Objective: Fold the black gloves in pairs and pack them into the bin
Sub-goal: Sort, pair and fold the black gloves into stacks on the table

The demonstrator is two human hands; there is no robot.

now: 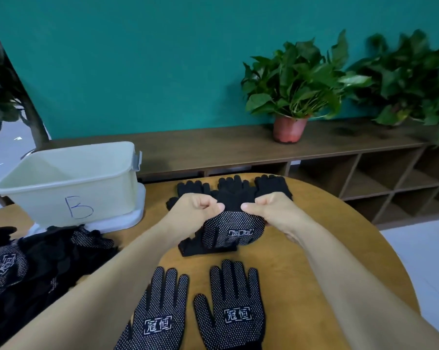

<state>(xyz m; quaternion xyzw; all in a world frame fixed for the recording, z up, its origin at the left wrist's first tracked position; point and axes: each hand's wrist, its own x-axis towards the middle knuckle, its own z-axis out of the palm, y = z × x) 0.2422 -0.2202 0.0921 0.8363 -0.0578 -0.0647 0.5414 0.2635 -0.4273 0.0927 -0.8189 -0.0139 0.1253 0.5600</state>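
Desk, centre: glove pair, dotted side up, pinched at its top edge by the curled fingers of left hand and right hand.
6 o'clock: flat gloves, two.
8 o'clock: glove pile.
10 o'clock: bin, marked B.

**Bin open; gloves crowd three sides**

The bin stands at the far left of the surface, its mouth open upward, bare wood beside it. A heap of gloves blocks the near left. A row of gloves lines the far edge; two flat gloves lie by the front. The left grip and right grip pinch folded gloves mid-surface. The right side is bare.
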